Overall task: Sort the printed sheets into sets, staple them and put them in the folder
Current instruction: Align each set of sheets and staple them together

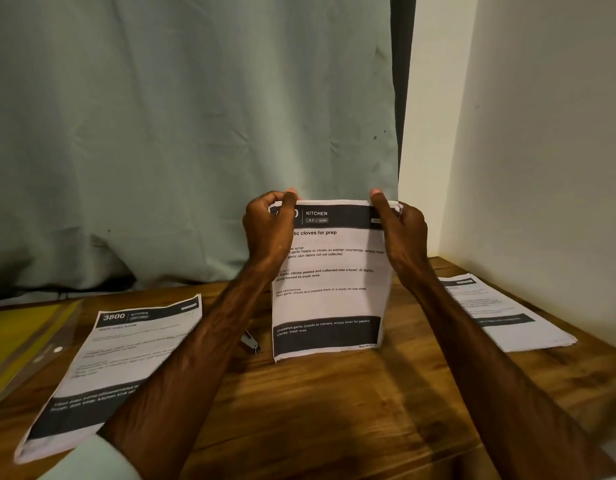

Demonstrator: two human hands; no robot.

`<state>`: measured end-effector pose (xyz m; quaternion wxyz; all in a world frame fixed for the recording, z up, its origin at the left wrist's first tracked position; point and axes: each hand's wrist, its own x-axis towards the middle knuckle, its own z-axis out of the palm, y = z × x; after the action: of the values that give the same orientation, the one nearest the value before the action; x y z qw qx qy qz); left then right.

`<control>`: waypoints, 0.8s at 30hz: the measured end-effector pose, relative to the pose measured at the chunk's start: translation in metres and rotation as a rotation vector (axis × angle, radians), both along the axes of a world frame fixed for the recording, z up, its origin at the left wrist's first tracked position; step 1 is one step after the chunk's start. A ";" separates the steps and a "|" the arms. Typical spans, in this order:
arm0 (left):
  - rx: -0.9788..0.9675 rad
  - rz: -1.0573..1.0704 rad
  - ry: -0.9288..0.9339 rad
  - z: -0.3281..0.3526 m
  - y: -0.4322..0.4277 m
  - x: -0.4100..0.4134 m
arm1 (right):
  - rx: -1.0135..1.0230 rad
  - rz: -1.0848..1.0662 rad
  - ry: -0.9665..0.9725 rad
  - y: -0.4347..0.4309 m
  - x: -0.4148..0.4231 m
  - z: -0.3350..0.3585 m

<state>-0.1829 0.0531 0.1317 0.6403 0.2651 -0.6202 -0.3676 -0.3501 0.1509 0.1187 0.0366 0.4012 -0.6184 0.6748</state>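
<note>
A wooden tabletop [317,410] ran back to a pale green curtain [161,133] and met a cream wall [541,133] on the right. Near its middle a set of printed sheets [329,299], headed KITCHEN, stood upright with its bottom edge on the wood. The left hand [270,230] and the right hand [401,233] each held 1 top corner, the fingers [265,202] curled round the paper's edge and pinching it against the thumb. The left hand covered the number in the header and the start of several printed lines. A second pile [119,358], headed 3800, lay flat to the left, partly under the left forearm, its small print too blurred to read. A third pile [500,313] lay flat beside the wall on the right, equally unreadable. Just left of the upright sheets a small dark stapler [250,341] lay on the wood, half hidden behind the forearm and hard to make out. A yellow folder [22,337] in a clear cover lay at the far left, cut off by the frame. A pale sleeve [92,459] showed at the bottom left. Bare wood lay open in front of the upright sheets, between the 2 forearms, and ran to the bottom of the frame.
</note>
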 end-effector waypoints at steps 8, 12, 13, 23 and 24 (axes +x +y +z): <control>-0.013 -0.012 -0.013 -0.001 -0.003 -0.001 | 0.043 -0.022 0.034 -0.003 -0.002 0.003; -0.023 0.014 -0.024 -0.003 -0.006 -0.001 | 0.038 0.087 0.031 0.004 -0.006 -0.004; -0.016 -0.001 -0.022 -0.003 -0.006 0.000 | 0.041 0.126 0.036 0.007 -0.010 -0.008; 0.167 -0.262 -0.034 -0.067 -0.004 0.013 | 0.216 0.278 -0.087 0.014 -0.024 -0.095; 0.179 -0.291 -0.069 -0.077 -0.006 0.014 | 0.225 0.283 -0.117 0.013 -0.022 -0.104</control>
<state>-0.1688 0.0471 0.0550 0.5325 0.2412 -0.6384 -0.5008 -0.3725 0.1643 0.0152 -0.1397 0.4460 -0.6282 0.6220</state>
